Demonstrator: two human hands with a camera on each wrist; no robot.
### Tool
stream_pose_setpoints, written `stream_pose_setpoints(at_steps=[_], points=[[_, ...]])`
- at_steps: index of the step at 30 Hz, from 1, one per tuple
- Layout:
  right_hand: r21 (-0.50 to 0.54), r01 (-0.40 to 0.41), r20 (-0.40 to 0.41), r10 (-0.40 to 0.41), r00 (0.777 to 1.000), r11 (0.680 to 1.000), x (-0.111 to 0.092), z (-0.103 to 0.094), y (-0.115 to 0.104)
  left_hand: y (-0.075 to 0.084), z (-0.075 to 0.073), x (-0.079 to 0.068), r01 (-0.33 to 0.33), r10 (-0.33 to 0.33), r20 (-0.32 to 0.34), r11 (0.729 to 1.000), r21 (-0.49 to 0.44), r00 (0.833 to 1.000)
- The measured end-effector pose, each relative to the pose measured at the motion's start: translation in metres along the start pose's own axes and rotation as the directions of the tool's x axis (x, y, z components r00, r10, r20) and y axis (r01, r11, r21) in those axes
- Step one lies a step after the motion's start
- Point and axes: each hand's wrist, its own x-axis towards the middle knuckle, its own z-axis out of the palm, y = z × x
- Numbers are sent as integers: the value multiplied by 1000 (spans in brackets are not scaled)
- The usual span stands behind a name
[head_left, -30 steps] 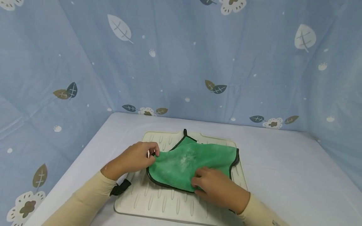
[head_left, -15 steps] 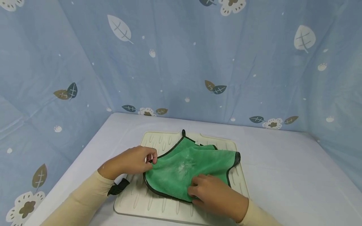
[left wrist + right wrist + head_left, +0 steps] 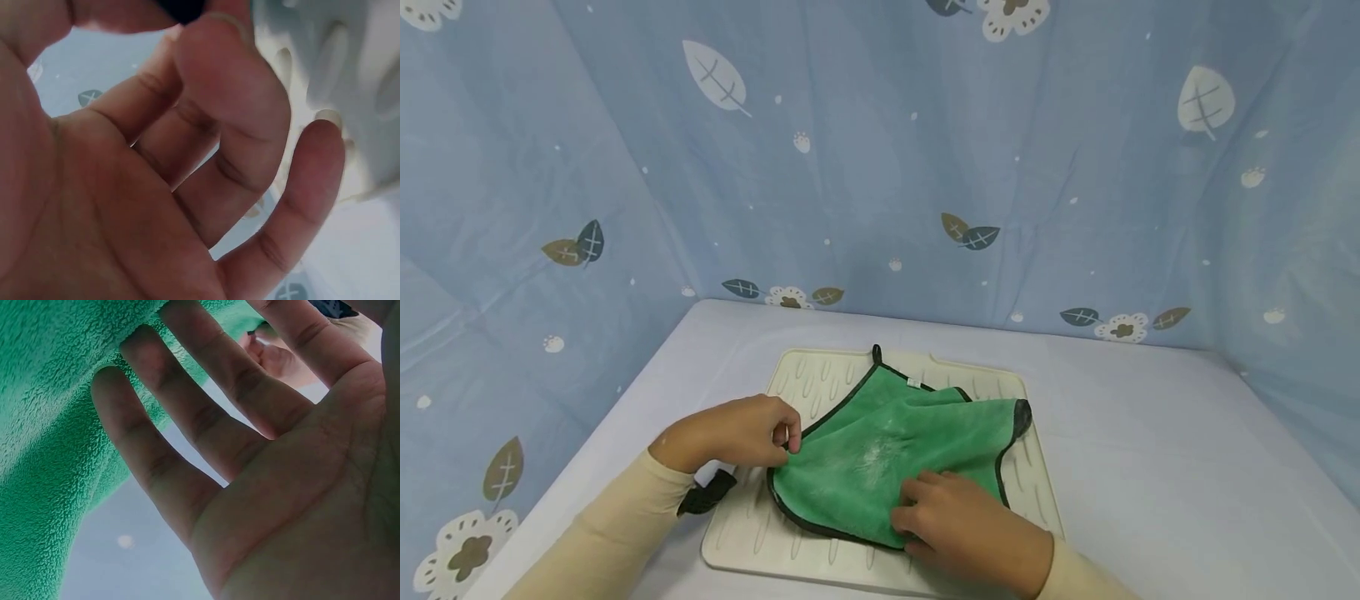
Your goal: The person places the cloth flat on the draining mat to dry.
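A green plush towel (image 3: 880, 475) with black edging lies rumpled on a cream ribbed mat. A pale, dusty patch marks its middle. Its black hanging loop (image 3: 877, 355) points to the far side, near a small white label. My left hand (image 3: 741, 429) pinches the towel's left edge between thumb and index finger; in the left wrist view the other fingers curl loosely. At the near edge, my right hand (image 3: 958, 525) grips the towel. The right wrist view shows its fingers (image 3: 187, 419) against the raised underside of the pile, while the pinch itself lies out of frame.
The cream mat (image 3: 797, 554) has raised ribs and rests on a white-covered table (image 3: 1165, 450). A black strap (image 3: 707, 493) hangs at the left wrist. Blue leaf-patterned curtains (image 3: 880, 167) enclose the back and sides.
Both hands have drawn the towel slightly left and toward me. Its far corner with the loop has come more into view, and the fold across the top has flattened. The mat stays put.
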Motion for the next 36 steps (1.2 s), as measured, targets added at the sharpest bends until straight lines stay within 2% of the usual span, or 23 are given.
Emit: stream_pose_setpoints(at_steps=[12, 17, 21, 24, 26, 29, 31, 36], points=[[8, 28, -15, -28, 999, 1000, 0, 1, -3, -3, -2, -3, 25, -22, 63, 999, -45, 998], [57, -2, 38, 0, 999, 998, 1, -2, -3, -3, 0, -2, 13, -10, 62, 999, -47, 998], [156, -20, 46, 13, 999, 988, 1, -8, 1, -4, 1, 0, 2, -1, 45, 1000, -26, 999], [196, -39, -7, 41, 999, 980, 0, -14, 7, -4, 3, 3, 10, -10, 1, 1000, 0, 1000], [191, -68, -50, 79, 996, 979, -1, -17, 12, -4, 3, 5, 19, -18, -51, 999, 26, 999], [173, -151, -100, 170, 980, 973, -3, -19, 22, -4, 6, 9, 35, -25, -144, 997, 71, 989], [155, -216, -133, 237, 962, 964, -5, -20, 31, -3, 8, 11, 43, -23, -196, 994, 99, 980], [138, -386, -189, 407, 894, 912, -11, -22, 54, -3, 13, 15, 67, -34, -233, 988, 136, 972]])
